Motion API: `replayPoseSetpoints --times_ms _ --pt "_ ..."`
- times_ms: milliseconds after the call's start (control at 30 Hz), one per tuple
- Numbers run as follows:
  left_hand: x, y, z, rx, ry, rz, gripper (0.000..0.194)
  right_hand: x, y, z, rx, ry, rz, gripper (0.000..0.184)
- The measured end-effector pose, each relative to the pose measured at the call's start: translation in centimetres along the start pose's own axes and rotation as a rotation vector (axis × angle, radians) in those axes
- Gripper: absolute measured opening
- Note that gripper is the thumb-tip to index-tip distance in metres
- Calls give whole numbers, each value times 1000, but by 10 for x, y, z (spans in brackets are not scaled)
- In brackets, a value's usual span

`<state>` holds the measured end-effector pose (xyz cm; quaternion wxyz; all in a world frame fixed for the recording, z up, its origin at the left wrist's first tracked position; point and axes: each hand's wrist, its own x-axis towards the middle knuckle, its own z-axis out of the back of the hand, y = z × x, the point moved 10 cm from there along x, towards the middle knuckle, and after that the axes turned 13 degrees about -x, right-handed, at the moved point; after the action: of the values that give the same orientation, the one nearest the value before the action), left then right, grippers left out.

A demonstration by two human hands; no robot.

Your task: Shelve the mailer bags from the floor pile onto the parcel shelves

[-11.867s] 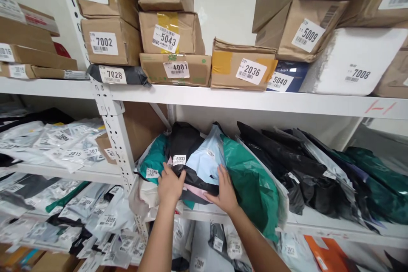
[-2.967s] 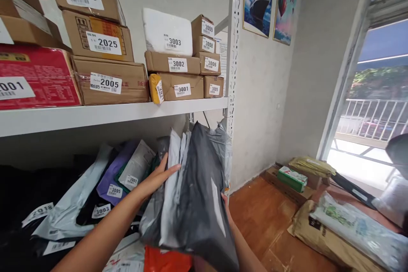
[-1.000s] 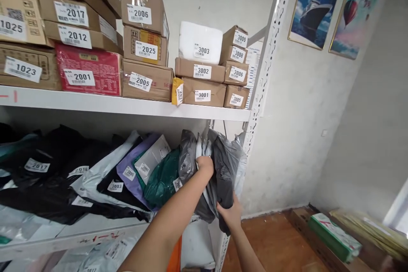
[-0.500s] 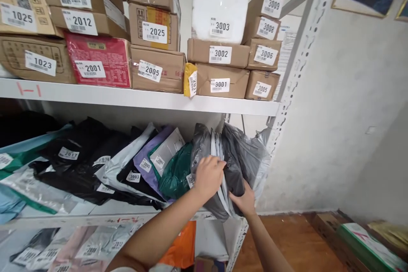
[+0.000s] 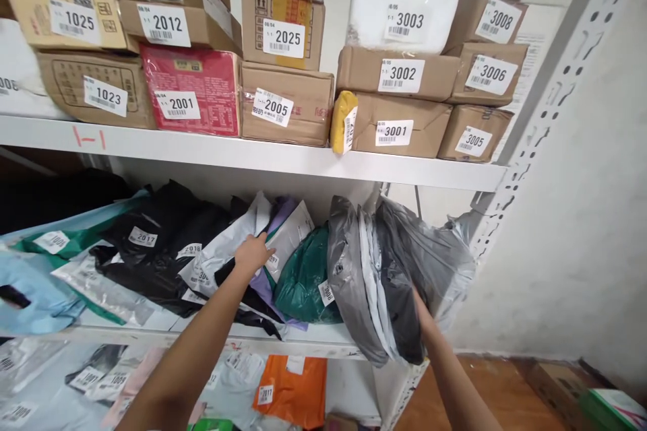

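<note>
Reaching into the middle shelf [image 5: 303, 340], the left hand [image 5: 251, 256] is laid with fingers loosely spread on a white bag [image 5: 222, 252] and the purple bag [image 5: 275, 215] behind it, nothing being gripped; a label reading 3001 is seen just right of the fingertips, and a black bag [image 5: 253, 300] lies under the wrist. Just right of these a green bag [image 5: 303, 279] is leaned, tagged 3008. Further right, the right hand [image 5: 422, 313] is pressed against the near edge of a grey bag stack [image 5: 374, 276] standing upright at the shelf's right end; the fingers are mostly hidden behind the stack, so it cannot be told how they are closed. The stack is set beside the perforated white post [image 5: 510, 182]. To the left, more black bags [image 5: 151, 242] with labels 2017 and 2018 are spread flat, and a blue bag [image 5: 30, 283] is seen at the far left. On the upper shelf [image 5: 253, 155] numbered cartons are stacked: box 2005 [image 5: 286, 104], a red box 2001 [image 5: 192, 91], box 3001 [image 5: 399, 124]; a white parcel 3003 [image 5: 404, 0] is set on top. Below, an orange bag [image 5: 293, 387] is lying.
</note>
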<state>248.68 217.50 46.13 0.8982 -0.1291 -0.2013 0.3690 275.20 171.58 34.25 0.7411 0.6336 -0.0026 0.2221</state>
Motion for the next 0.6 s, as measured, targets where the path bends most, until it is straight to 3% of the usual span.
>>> replayPoseSetpoints --times_ms 100,267,367,433,500,533,600 --pt "-4 0 -10 -13 92 -116 36 5 -20 -8 63 53 -135 86" --pt "-24 8 -8 -6 119 -216 28 19 -55 -5 74 96 -75 76" --pt "-40 6 6 19 70 -193 31 30 -58 -11 45 112 -29 72" --pt "-49 -12 30 104 -115 -187 32 36 -49 -15 9 112 20 73" --pt "-57 -45 45 160 -281 -211 32 39 -39 -16 -23 99 44 73" --pt "-58 -61 41 144 -276 -214 33 39 -36 -16 -36 92 47 72" --pt "-52 -80 8 34 -77 -140 38 36 -32 -15 -53 91 53 72"
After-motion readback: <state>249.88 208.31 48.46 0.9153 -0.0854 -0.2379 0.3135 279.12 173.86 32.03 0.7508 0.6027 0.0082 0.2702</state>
